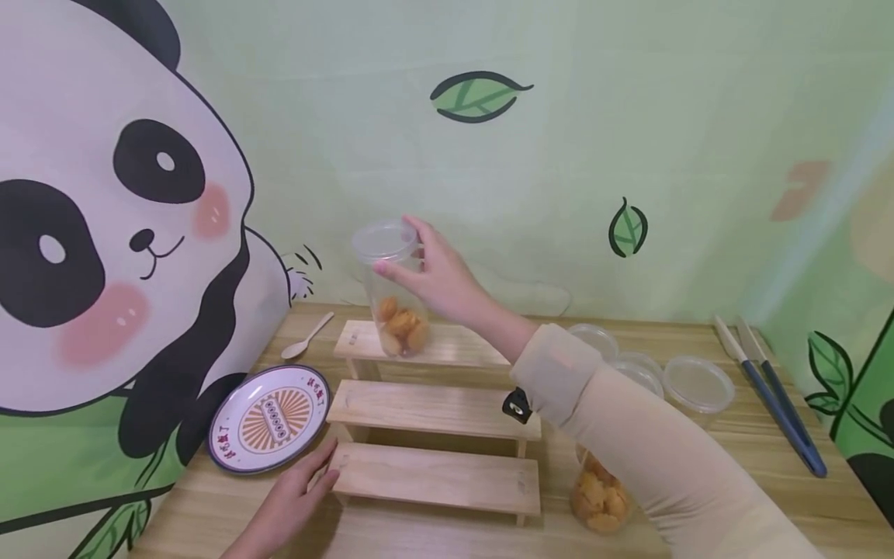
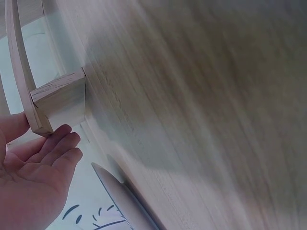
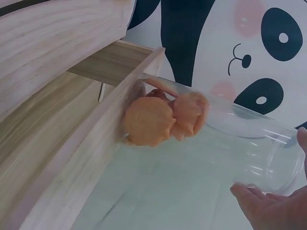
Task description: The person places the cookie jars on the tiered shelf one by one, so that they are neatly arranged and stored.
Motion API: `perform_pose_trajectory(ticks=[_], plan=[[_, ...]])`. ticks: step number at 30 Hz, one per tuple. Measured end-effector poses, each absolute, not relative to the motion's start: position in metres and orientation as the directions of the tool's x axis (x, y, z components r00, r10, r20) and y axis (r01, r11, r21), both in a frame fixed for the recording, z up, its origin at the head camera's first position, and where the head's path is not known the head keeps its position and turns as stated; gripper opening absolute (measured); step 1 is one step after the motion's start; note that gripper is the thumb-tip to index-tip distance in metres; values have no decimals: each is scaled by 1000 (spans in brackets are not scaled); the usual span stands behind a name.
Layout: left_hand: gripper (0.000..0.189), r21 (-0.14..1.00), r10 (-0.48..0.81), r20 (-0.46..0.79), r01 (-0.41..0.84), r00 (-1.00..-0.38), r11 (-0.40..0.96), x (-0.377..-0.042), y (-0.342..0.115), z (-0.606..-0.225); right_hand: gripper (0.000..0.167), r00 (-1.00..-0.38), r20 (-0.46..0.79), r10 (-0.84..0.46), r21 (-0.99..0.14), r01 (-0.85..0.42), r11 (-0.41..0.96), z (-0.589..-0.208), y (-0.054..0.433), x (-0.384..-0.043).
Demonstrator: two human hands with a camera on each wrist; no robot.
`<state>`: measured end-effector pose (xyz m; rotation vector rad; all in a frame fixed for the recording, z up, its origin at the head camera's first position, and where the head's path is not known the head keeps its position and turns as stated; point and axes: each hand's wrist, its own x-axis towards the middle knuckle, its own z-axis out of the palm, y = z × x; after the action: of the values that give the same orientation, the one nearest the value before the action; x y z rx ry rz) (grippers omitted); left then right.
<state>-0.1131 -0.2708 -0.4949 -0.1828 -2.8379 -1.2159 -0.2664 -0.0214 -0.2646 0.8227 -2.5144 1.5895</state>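
Note:
My right hand [image 1: 447, 276] grips a tall clear plastic jar [image 1: 373, 283] near its lid [image 1: 384, 239]. Several orange-brown scalloped biscuits [image 3: 149, 120] lie in the bottom of the jar. Its base is at the left part of the top tier of a three-tier wooden stand [image 1: 433, 407]; whether it bears fully on the board I cannot tell. At the left end of the lowest tier, my left hand [image 1: 296, 497] pinches the board, the thumb on one face and the fingers [image 2: 60, 143] against the other, as the left wrist view shows.
An oval plate [image 1: 233, 423] and a spoon [image 1: 307, 338] lie left of the stand. Several lidded clear jars [image 1: 698, 384] stand to the right, one with biscuits [image 1: 599, 497] partly behind my right sleeve. Blue-handled tongs [image 1: 775, 404] lie far right. A panda-printed backdrop rises behind.

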Motion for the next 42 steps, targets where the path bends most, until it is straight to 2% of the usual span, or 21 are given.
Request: perform_pose_trajectory(ticks=[12,16,23,33,42], plan=[[49,717,93,101,138,-990,683,-115,-271,-494,101,-879,280,-386,-836,-421,353,-252,-15,-263],[49,709,94,111,145,-989,690,-114,-270,-494,99,-875,325,-359,-826,-447,342,-244,-7,-254],[48,715,92,109,142,-990,685,-112,-270,-494,88,-793,500,-348,-754,-596,275,-223,14,-228],[48,714,91,113,145,-989,685,-111,-271,-494,78,-774,492,-398,-760,-605,239,-199,65,-182],[47,685,103,166,190,-981,703,-111,-271,-495,72,-731,538,-420,-667,-673,318,-212,114,-148]])
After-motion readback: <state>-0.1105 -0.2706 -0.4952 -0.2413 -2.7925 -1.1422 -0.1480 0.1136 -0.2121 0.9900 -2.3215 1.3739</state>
